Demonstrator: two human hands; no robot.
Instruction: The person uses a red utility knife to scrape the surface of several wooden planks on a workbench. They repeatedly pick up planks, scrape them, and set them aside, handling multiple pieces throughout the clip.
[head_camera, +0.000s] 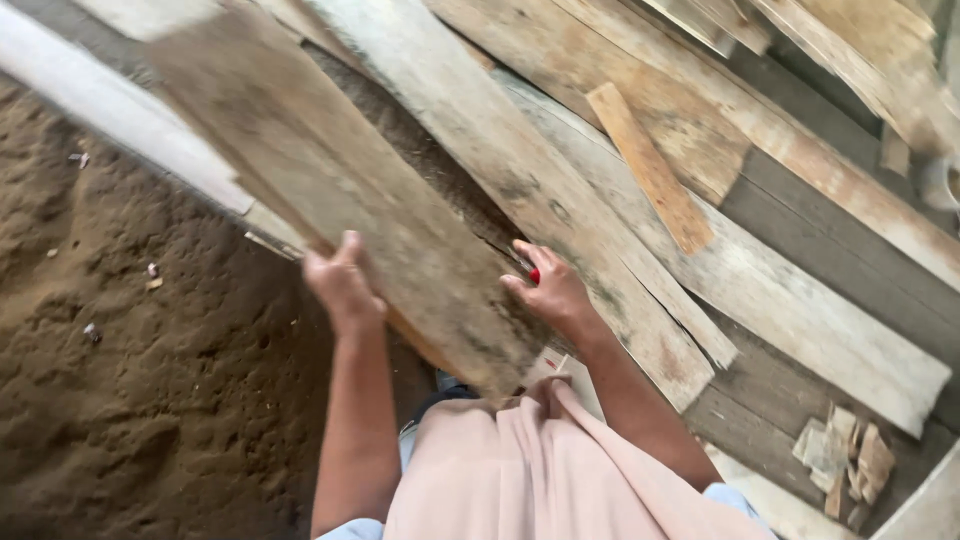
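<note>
I see my left hand (345, 285) gripping the left edge of a weathered grey-brown plank (330, 190), fingers curled under it and thumb side up. My right hand (553, 290) presses the plank's right edge, fingers wrapped around a small red object (535, 274) too hidden to identify. The plank is rough, stained and flat, blurred, tilted above a heap of pale, splintery boards (640, 230). Dark, crumbly sandy soil (130, 350) lies to the left. Broken wood scraps (845, 455) sit at lower right.
</note>
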